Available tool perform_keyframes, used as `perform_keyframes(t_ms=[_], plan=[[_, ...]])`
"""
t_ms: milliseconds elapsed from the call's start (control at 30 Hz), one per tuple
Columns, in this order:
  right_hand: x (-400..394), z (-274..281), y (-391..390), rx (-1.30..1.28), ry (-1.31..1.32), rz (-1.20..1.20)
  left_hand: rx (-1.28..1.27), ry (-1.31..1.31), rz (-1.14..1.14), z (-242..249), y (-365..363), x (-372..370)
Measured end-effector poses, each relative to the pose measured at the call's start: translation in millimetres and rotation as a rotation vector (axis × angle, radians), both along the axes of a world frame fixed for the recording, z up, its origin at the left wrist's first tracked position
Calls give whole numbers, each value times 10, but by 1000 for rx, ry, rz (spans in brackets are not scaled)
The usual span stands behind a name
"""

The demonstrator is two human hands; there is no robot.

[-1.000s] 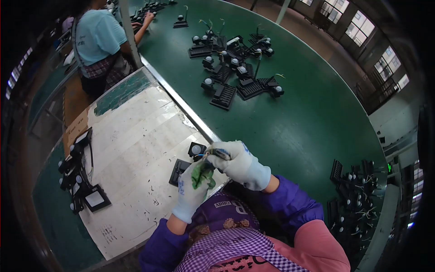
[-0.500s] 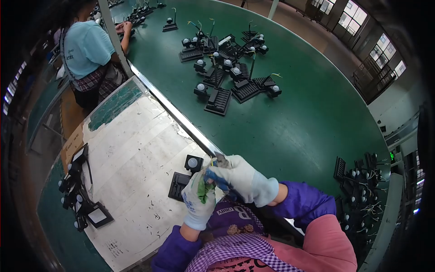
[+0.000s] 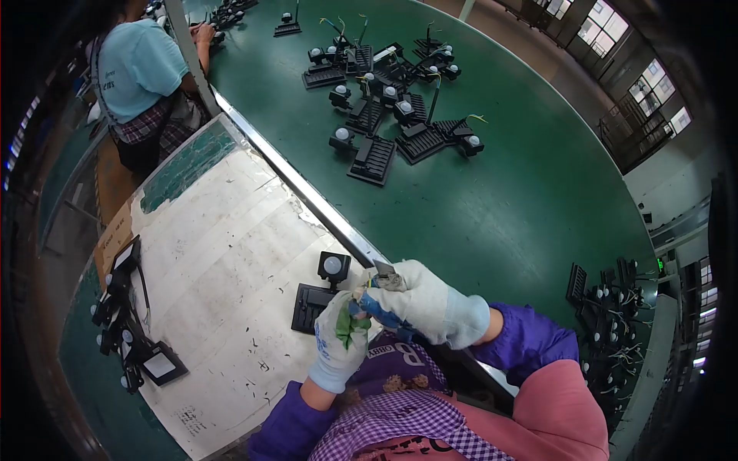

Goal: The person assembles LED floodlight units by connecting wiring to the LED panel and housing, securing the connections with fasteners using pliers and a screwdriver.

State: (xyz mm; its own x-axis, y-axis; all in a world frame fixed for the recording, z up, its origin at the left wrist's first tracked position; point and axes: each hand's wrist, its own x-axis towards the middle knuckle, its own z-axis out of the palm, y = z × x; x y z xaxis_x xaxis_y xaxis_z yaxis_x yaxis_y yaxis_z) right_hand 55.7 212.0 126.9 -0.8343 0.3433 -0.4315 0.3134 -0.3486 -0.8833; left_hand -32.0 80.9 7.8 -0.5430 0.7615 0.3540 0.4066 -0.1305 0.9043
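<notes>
Left hand [image 3: 340, 338], white glove with a green patch on the thumb side: fingertips pinched on thin wires [image 3: 370, 283]. Exact grip partly hidden. Right hand [image 3: 427, 302], also gloved: fingers wrapped round a blue-handled tool [image 3: 377, 304], grey metal head pointing up and away from the body. Hands nearly meet. Can't tell whether the tool is biting on the wires.

Lamp in work [image 3: 310, 307] lies flat on the paper-covered area, just beyond the left hand, which hides its near corner. Its square sensor [image 3: 333, 266], white dome up, sits at the lamp's far side.

Paper [image 3: 223, 261] is scuffed, with dark scraps on it and handwriting at the near left corner. Metal strip [image 3: 307, 201] separates it from the green worktop [image 3: 500, 207]. Loose pile of lamps [image 3: 373, 163] on the green, beyond the strip, wire tails sticking up. Second pile [image 3: 607, 315] at far right, tightly packed. Third group [image 3: 163, 364] along the paper's left edge, next to brown card [image 3: 114, 238].

Co-worker [image 3: 142, 69] in a light blue shirt stands upper left, bare hand [image 3: 203, 33] at more lamps.
</notes>
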Motion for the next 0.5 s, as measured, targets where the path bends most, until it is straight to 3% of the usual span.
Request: perform_keyframes(t_ms=[133,167,233,333,433,500], plan=[[-2,-153,-11,52,-37,4,24,11,-5,-3,68,20],[-8,-74,52,26,-174,65,29,-44,-31,-53,84,31],[60,-71,114,-181,-145,38,-85,-95,-110,109,79,-34],[110,107,100,-342,-312,-18,19,277,-110,-5,100,-86],[143,59,132,-469,-301,-161,-90,297,-189,-83,78,13],[131,20,108,-460,-159,-166,66,226,-120,-311,113,102]])
